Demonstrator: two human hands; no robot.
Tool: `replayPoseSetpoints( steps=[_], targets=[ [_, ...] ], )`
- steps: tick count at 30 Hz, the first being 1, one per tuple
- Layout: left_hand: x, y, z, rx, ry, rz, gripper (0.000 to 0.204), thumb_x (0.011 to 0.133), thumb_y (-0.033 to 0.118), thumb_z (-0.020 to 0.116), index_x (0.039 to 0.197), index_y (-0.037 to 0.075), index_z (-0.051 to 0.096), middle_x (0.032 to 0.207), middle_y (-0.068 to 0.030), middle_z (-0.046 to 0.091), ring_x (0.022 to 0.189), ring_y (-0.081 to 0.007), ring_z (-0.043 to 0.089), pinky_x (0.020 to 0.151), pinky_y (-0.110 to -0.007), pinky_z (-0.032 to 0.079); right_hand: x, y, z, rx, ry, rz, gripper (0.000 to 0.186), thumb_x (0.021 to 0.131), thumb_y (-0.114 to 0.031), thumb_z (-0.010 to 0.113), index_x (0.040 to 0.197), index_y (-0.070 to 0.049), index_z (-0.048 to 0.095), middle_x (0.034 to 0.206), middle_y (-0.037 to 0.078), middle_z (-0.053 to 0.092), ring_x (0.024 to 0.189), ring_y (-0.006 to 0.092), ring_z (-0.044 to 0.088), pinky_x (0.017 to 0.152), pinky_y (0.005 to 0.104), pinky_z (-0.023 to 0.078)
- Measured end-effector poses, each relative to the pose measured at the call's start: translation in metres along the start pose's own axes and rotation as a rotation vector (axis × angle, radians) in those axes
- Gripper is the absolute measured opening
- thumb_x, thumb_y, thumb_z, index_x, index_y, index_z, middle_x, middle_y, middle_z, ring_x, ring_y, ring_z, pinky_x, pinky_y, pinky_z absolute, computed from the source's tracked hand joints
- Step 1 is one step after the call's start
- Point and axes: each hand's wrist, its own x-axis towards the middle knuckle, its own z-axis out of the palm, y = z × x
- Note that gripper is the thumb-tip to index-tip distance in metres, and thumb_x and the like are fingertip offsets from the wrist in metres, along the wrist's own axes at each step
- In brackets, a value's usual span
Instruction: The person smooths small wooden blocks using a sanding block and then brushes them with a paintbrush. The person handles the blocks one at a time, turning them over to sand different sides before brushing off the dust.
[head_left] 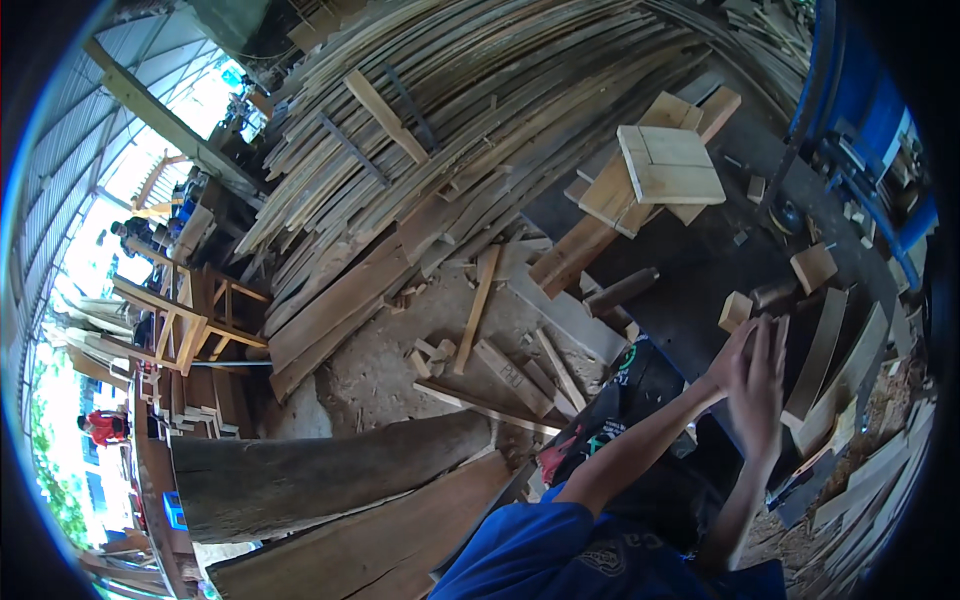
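Observation:
My left hand and my right hand meet palm to palm above the near edge of a dark workbench. The fingers are straight, and nothing shows between them; my right hand partly hides the left. Just beyond the fingertips a small wooden block sits on the bench. A dark rounded piece lies beside it, and another wooden block is farther right. To the left rests a dark, rounded wooden tool. At the bench's far end, a pale square wooden panel lies on crossed boards.
Long planks are stacked beyond the bench. Offcuts litter the dirt floor at left, with wide slabs nearer me. Upright boards stand right of my hands. A wooden chair frame and a person in red are far left.

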Motion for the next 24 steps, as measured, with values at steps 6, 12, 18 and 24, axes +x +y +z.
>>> replayPoseSetpoints(
  steps=[6, 12, 18, 24],
  targets=[
    [0.011, 0.009, 0.011, 0.774, -0.139, 0.088, 0.078, 0.061, 0.029, 0.064, 0.123, -0.007, 0.034, 0.121, -0.026, 0.039, 0.112, -0.0416, 0.038, 0.102, -0.044, 0.024, 0.027, 0.045, 0.009, 0.007, -0.017, 0.011, 0.054, 0.091, -0.031, 0.035, 0.137, -0.006, 0.019, 0.142, 0.023, 0.011, 0.129, 0.0379, 0.02, 0.105, 0.0409, 0.023],
    [0.003, 0.008, 0.011, 0.66, -0.059, 0.098, 0.077, 0.061, 0.035, 0.062, 0.123, -0.004, 0.038, 0.125, -0.024, 0.039, 0.117, -0.0387, 0.034, 0.103, -0.041, 0.024, 0.009, 0.023, -0.006, 0.076, -0.046, 0.055, 0.05, 0.091, -0.025, 0.035, 0.135, -0.003, 0.023, 0.141, 0.023, 0.015, 0.13, 0.0361, 0.018, 0.106, 0.0431, 0.019],
    [0.012, -0.013, 0.01, 0.648, -0.206, 0.106, 0.071, 0.064, 0.027, 0.058, 0.125, -0.002, 0.035, 0.122, -0.024, 0.04, 0.112, -0.04, 0.037, 0.1, -0.042, 0.026, -0.028, 0.017, 0.004, -0.263, 0.183, -0.044, 0.053, 0.086, -0.021, 0.042, 0.134, -0.004, 0.026, 0.141, 0.021, 0.018, 0.128, 0.0373, 0.023, 0.105, 0.0464, 0.021],
    [0.006, 0.003, 0.019, 0.91, -0.103, 0.21, 0.058, 0.069, 0.022, 0.053, 0.119, -0.003, 0.038, 0.11, -0.0215, 0.044, 0.102, -0.0373, 0.04, 0.091, -0.041, 0.032, -0.005, 0.029, 0.006, 0.087, 0.369, 0.01, 0.052, 0.085, -0.02, 0.046, 0.134, -0.01, 0.031, 0.139, 0.022, 0.022, 0.127, 0.0385, 0.024, 0.102, 0.047, 0.026]
  ],
)
